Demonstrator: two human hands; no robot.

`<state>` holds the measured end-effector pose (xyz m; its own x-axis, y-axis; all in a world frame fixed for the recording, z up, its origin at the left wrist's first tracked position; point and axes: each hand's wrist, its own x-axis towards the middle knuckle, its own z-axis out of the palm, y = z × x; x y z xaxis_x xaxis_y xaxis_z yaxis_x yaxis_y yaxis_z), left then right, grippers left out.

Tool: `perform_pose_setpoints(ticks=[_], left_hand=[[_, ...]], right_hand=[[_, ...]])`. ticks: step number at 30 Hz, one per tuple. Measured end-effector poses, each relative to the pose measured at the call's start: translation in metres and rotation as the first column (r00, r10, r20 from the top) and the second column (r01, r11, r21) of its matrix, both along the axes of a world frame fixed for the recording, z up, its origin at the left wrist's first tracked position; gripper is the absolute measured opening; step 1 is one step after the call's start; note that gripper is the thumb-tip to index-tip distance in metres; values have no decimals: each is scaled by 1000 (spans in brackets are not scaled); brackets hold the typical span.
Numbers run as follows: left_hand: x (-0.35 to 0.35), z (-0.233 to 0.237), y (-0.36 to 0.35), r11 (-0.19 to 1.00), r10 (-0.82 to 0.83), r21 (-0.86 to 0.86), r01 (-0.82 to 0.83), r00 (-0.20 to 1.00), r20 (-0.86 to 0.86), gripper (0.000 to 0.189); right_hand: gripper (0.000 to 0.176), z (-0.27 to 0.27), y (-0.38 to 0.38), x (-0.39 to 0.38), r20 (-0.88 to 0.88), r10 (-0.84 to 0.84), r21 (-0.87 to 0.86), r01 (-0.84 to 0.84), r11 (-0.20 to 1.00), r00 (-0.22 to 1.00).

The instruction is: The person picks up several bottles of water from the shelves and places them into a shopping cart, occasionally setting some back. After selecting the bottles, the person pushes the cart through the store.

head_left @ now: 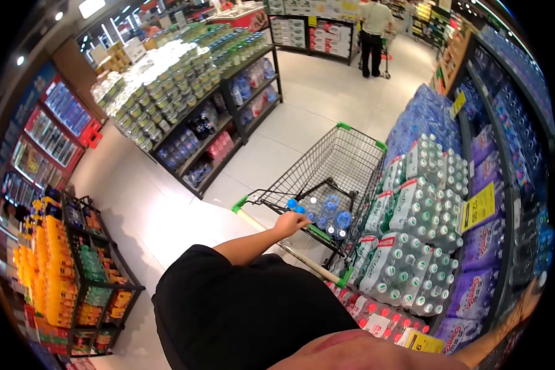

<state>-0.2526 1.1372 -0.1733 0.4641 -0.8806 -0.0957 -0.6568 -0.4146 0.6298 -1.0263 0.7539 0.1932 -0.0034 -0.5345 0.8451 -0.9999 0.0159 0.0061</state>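
My left hand (288,226) is over the near end of a shopping cart (317,163) of black wire with green corners. Its fingers are bent and pressed together; what they hold, if anything, is hidden. Bottles with blue caps (299,209) are right beside it, and several clear blue bottles (330,208) stand inside the cart. My right hand (529,297) reaches to the shelf at the far right edge of the view. A small white round thing (541,279), perhaps a bottle cap, shows at its fingers, which are too dark to read.
Shrink-wrapped water bottle packs (407,259) are stacked along the cart's right side, with purple packs (475,296) and yellow price tags behind. A shelf of jars (160,98) stands ahead left. Orange bottles (49,265) fill a rack at left. Another person (374,31) stands farther ahead.
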Motion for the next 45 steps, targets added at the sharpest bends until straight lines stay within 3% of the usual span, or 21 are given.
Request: perform_pose_setpoints(ticks=[1,3,4,5,8,11,12,14,17,19,20,22,24,26,28,31,34,36,39,44,45], left_hand=[[4,-2,2,999,25,30,-24,999,-28,32],[13,-9,7,991,56,-118,-60,998,-41,32],[13,-13,7,980,57,-188,-67,997,-56,32],[16,-5,7,981,33,-187,-58,991,-133,32],[29,-6,5,975,-87,-216,57,987,-134,24],[41,10,4,939,-257,-291,183,936,-240,34],[46,25,6,933,-324,-261,247,893,-311,55],[52,33,7,918,-346,-333,213,841,-415,62],[61,82,17,878,-416,-411,245,814,-405,74],[64,109,26,799,-500,-527,291,809,-311,85],[67,121,30,741,-557,-597,307,777,-293,93],[75,152,37,596,-601,-691,408,798,-47,102],[81,156,42,513,-656,-731,449,755,4,107],[88,146,47,463,-717,-732,500,697,23,107],[97,146,59,549,-734,-689,473,667,-127,90],[107,135,77,627,-702,-673,392,659,-271,71],[108,131,77,676,-689,-656,336,604,-401,72],[110,133,78,749,-647,-603,275,496,-579,80],[113,148,79,812,-578,-556,179,383,-720,89],[89,182,75,730,-683,-647,221,210,-699,85],[78,177,69,647,-760,-711,277,317,-568,84]], right_hand=[[37,-3,2,7,-129,90,-42,-96,995,988],[30,-4,15,25,-309,242,-85,-280,956,920],[34,6,39,50,-4,381,-79,-380,922,924],[42,15,63,75,290,498,-161,-472,867,817],[65,63,165,204,866,244,-23,-452,891,437],[56,59,203,264,617,300,-171,-249,953,727],[54,51,214,283,518,285,-236,-185,954,806],[51,34,238,320,305,188,-373,-65,926,934],[37,-4,276,388,402,724,-475,-548,688,561],[35,-39,304,466,512,853,-583,-689,431,101],[39,-58,318,499,622,782,-522,-727,446,33],[36,-104,342,567,781,608,-472,-775,421,-145],[33,-142,369,629,867,430,-414,-845,338,-253],[34,-162,399,677,895,437,-231,-933,277,-91],[38,-169,417,709,783,610,-196,-979,58,-121],[39,-170,430,729,774,628,-155,-986,60,-83],[61,-180,425,721,843,518,-156,-987,-20,-144],[105,-193,426,718,877,435,-224,-974,-4,-204],[129,-205,424,707,924,378,-63,-998,-8,-61],[114,-272,433,656,995,15,99,-993,60,100],[111,-283,435,647,991,-47,129,-988,84,126]])
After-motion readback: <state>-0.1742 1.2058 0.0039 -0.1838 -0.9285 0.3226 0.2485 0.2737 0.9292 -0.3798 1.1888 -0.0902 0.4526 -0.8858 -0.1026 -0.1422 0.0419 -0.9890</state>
